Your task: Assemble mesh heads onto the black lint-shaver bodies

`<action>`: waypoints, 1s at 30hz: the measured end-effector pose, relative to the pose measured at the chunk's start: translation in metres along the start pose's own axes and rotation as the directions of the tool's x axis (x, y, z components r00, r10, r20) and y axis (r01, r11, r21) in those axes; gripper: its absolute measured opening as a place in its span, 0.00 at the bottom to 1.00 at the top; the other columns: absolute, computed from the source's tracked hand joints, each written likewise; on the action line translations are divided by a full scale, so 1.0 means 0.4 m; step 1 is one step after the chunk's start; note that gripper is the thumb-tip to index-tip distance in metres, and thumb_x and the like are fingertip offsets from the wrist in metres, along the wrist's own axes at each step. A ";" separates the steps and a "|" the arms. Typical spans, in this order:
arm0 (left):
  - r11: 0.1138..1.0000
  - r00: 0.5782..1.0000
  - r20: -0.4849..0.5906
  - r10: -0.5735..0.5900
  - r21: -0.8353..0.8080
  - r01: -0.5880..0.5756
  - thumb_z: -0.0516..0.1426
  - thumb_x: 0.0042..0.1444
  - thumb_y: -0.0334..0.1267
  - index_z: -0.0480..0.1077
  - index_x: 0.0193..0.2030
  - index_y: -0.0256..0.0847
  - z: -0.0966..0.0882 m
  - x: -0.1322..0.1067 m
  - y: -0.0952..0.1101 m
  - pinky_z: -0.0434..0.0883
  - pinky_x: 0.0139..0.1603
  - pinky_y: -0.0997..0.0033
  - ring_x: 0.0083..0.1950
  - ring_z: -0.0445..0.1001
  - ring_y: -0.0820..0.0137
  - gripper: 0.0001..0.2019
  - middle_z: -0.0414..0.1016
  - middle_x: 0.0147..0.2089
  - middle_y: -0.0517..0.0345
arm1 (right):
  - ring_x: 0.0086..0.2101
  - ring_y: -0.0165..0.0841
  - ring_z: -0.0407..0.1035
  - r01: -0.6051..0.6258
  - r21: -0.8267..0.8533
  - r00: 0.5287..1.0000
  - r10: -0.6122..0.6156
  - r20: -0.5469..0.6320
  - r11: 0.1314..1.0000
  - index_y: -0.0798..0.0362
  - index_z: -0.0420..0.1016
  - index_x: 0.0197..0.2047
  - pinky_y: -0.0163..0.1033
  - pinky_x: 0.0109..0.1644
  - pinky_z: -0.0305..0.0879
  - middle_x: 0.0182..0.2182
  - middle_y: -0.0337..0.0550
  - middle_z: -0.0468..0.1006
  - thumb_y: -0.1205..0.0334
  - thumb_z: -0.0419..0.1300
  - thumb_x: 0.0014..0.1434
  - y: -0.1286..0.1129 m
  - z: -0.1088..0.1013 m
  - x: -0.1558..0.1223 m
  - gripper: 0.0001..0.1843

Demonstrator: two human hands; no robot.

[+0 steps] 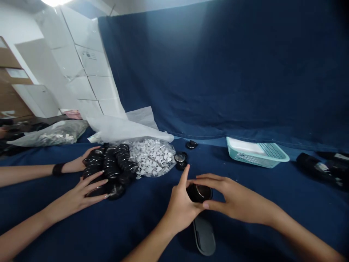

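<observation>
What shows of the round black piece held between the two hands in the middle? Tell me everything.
The round black piece is small, disc-shaped and glossy, like plastic, with a thin bright rim round its top. It sits roughly level, low over the blue cloth. The left hand grips its left side; the right hand closes its fingers on its right edge. Its underside is hidden.

Premises: small assembly or packing workshop. Evidence: stacked cartons (pixel 81 69), 2 bulk bags of white parts (pixel 152 156), piled black caps (pixel 111 167), cloth-covered bench (pixel 272 182), basket (pixel 253 158).
</observation>
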State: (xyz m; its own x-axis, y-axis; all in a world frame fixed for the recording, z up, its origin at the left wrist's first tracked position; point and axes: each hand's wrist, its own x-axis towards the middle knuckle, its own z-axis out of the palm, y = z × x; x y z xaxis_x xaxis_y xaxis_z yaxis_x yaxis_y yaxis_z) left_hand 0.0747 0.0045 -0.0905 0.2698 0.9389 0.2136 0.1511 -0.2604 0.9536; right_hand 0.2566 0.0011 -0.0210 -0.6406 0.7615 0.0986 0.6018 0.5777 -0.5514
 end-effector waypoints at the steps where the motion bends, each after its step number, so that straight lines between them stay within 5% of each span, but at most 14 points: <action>1: 1.000 1.000 -0.019 -0.009 0.010 0.009 0.66 0.42 0.30 0.40 0.71 0.45 0.000 0.000 0.000 0.70 0.53 0.64 0.49 0.76 0.64 0.53 0.76 0.50 0.55 | 0.52 0.41 0.70 -0.039 -0.030 0.999 0.039 -0.012 0.999 0.43 0.68 0.58 0.47 0.55 0.68 0.55 0.44 0.73 0.47 0.57 0.62 -0.001 -0.004 0.000 0.23; 4: 0.998 0.996 -0.082 -0.040 0.043 0.044 0.66 0.40 0.29 0.43 0.71 0.45 0.002 0.001 0.003 0.70 0.53 0.64 0.48 0.75 0.65 0.53 0.76 0.49 0.57 | 0.37 0.45 0.76 -0.237 -0.182 0.970 0.223 -0.097 0.954 0.50 0.77 0.46 0.53 0.43 0.72 0.36 0.47 0.81 0.42 0.53 0.62 0.001 -0.003 0.001 0.23; 6: 0.998 0.995 -0.086 -0.049 0.040 0.053 0.67 0.39 0.29 0.43 0.70 0.45 0.004 -0.001 0.005 0.70 0.53 0.64 0.47 0.76 0.65 0.54 0.76 0.48 0.58 | 0.41 0.49 0.75 -0.257 -0.236 0.962 0.225 -0.157 0.937 0.52 0.76 0.49 0.57 0.46 0.70 0.40 0.51 0.80 0.42 0.56 0.60 0.004 -0.003 -0.001 0.24; 10: 1.000 1.000 -0.022 0.010 -0.006 -0.011 0.65 0.43 0.31 0.42 0.71 0.46 0.010 -0.003 0.003 0.70 0.53 0.64 0.49 0.75 0.64 0.51 0.76 0.49 0.57 | 0.55 0.40 0.66 0.008 -0.113 0.996 -0.018 -0.086 0.994 0.47 0.63 0.63 0.45 0.58 0.64 0.58 0.46 0.68 0.56 0.62 0.59 0.001 -0.001 0.002 0.29; 13: 0.997 0.997 -0.050 0.066 0.043 -0.064 0.64 0.46 0.32 0.44 0.70 0.46 0.018 -0.002 -0.007 0.69 0.55 0.62 0.51 0.74 0.63 0.47 0.75 0.51 0.55 | 0.43 0.42 0.73 -0.074 -0.185 0.988 0.046 -0.148 0.980 0.51 0.73 0.51 0.48 0.48 0.70 0.44 0.47 0.77 0.55 0.59 0.60 -0.003 0.024 0.017 0.17; 16: 0.992 0.991 -0.085 0.102 0.081 -0.096 0.65 0.45 0.32 0.47 0.69 0.47 0.021 0.001 -0.017 0.70 0.55 0.60 0.52 0.74 0.61 0.46 0.74 0.52 0.54 | 0.38 0.48 0.73 -0.239 -0.283 0.942 0.151 -0.298 0.929 0.55 0.75 0.46 0.56 0.40 0.71 0.37 0.52 0.77 0.43 0.58 0.59 0.003 0.049 0.028 0.24; 20: 0.993 0.992 -0.056 0.113 -0.033 -0.115 0.66 0.44 0.29 0.45 0.70 0.48 0.015 0.010 -0.021 0.70 0.55 0.61 0.53 0.73 0.61 0.49 0.73 0.54 0.53 | 0.56 0.51 0.64 -0.062 -0.149 0.978 0.031 -0.205 0.987 0.48 0.54 0.68 0.57 0.55 0.67 0.59 0.52 0.67 0.42 0.64 0.53 0.022 0.030 0.010 0.44; 23: 0.989 0.996 0.024 0.083 -0.125 -0.079 0.67 0.43 0.27 0.43 0.70 0.49 0.009 0.031 -0.028 0.70 0.56 0.60 0.55 0.73 0.61 0.52 0.72 0.56 0.52 | 0.57 0.43 0.64 0.014 0.020 0.996 -0.012 -0.091 1.000 0.39 0.39 0.71 0.51 0.59 0.65 0.61 0.42 0.66 0.55 0.63 0.57 0.038 -0.003 -0.005 0.47; 26: 0.986 0.994 0.078 0.082 -0.154 -0.070 0.68 0.42 0.28 0.43 0.70 0.49 0.005 0.069 -0.040 0.67 0.59 0.58 0.55 0.73 0.60 0.53 0.73 0.56 0.51 | 0.53 0.40 0.68 -0.008 0.035 0.993 0.012 -0.118 0.999 0.38 0.39 0.71 0.50 0.58 0.66 0.56 0.39 0.72 0.64 0.58 0.60 0.062 -0.014 0.003 0.43; 30: 0.978 0.980 0.126 0.153 -0.162 -0.131 0.69 0.43 0.32 0.44 0.70 0.46 0.006 0.132 -0.041 0.66 0.60 0.57 0.56 0.72 0.60 0.52 0.72 0.57 0.49 | 0.56 0.42 0.63 0.014 -0.072 0.967 -0.031 -0.252 0.997 0.40 0.40 0.71 0.55 0.60 0.60 0.58 0.44 0.68 0.62 0.61 0.58 0.104 -0.008 0.027 0.45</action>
State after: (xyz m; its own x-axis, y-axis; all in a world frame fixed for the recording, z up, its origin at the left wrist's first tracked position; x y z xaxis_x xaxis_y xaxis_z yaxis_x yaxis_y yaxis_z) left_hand 0.0889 0.0578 -0.0953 0.4078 0.8521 0.3282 -0.0420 -0.3415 0.9389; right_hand 0.2761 0.0343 -0.0401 -0.5183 0.7924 0.3216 0.6259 0.6077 -0.4887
